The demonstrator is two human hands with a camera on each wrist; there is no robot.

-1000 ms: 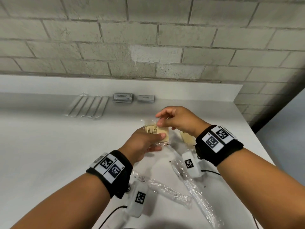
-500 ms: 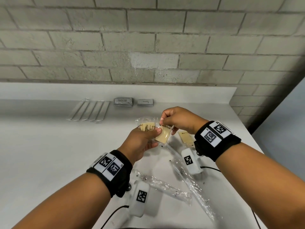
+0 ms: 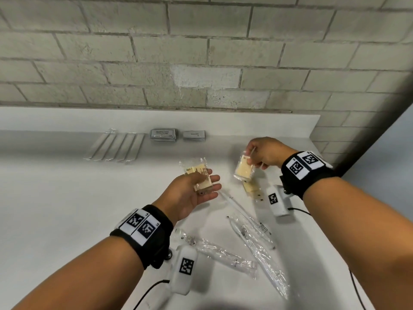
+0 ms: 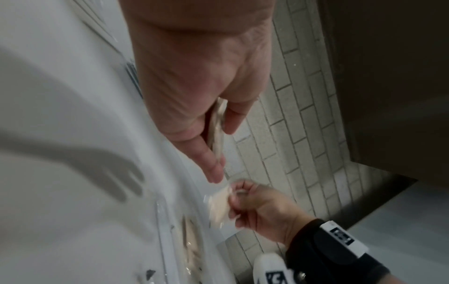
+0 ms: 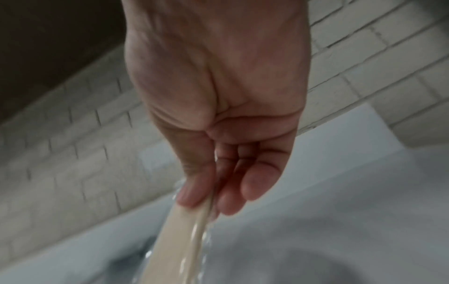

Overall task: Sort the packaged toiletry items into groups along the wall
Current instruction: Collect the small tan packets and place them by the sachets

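My left hand holds a small stack of beige packets over the white counter, the thumb pressing them against the fingers; the left wrist view shows the stack edge-on in that pinch. To the right, my right hand pinches a single beige packet by its top edge, and the packet hangs down. One more beige packet lies on the counter below it. The two hands are apart.
Along the wall lie a row of several long white packets, a stack of grey sachets and a single grey sachet. Clear-wrapped long items lie near me. The counter's right edge is close.
The hands were together on the beige packets; now the right hand has drawn one packet away to the right, and the left hand keeps the others.
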